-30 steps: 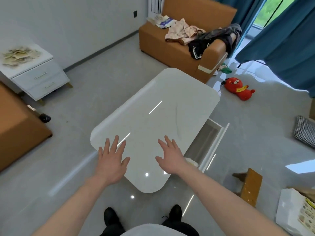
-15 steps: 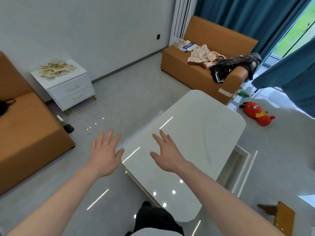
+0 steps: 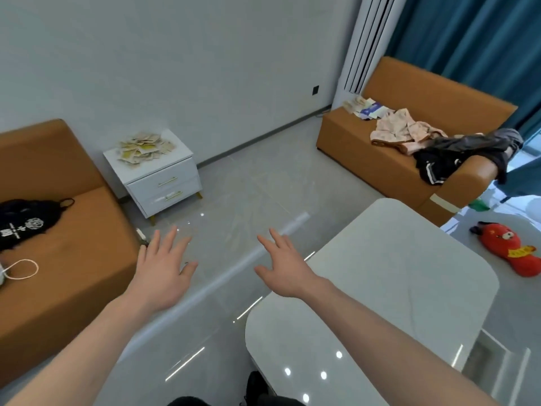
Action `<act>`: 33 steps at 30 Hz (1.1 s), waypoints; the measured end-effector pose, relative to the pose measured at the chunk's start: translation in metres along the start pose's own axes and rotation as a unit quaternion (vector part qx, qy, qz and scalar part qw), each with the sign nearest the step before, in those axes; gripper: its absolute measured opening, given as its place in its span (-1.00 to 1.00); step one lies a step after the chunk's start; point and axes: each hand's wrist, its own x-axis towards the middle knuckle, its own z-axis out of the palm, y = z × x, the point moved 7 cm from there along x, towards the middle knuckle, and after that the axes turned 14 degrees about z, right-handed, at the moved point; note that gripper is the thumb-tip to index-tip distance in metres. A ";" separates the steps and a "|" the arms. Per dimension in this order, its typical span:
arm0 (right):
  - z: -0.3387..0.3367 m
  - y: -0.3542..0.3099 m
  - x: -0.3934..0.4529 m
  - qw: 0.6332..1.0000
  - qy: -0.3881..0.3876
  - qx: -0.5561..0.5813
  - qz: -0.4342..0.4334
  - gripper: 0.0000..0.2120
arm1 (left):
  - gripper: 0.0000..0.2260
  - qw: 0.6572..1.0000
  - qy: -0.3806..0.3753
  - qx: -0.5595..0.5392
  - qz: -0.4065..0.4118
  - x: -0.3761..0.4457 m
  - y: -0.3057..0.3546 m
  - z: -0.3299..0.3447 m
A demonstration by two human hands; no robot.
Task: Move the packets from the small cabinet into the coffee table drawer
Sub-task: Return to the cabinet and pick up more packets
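Note:
A heap of pale yellow and white packets lies on top of the small white two-drawer cabinet against the far wall. The white glossy coffee table fills the lower right, and its open drawer sticks out at the right edge. My left hand and my right hand are stretched out in front of me with fingers spread, holding nothing, above the grey floor between table and cabinet.
An orange sofa with a black bag stands at the left beside the cabinet. A second orange sofa with clothes and papers is at the back right. A red plush toy lies on the floor by the blue curtains.
The view has swung left and up, away from the coffee table toward the cabinet. Both hands have left the tabletop and now hover over the floor, still spread and empty.

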 end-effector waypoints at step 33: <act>-0.089 -0.269 0.457 0.999 0.022 0.021 0.017 -0.30 | -0.48 0.999 -0.023 -0.021 0.028 0.429 -0.334 -0.137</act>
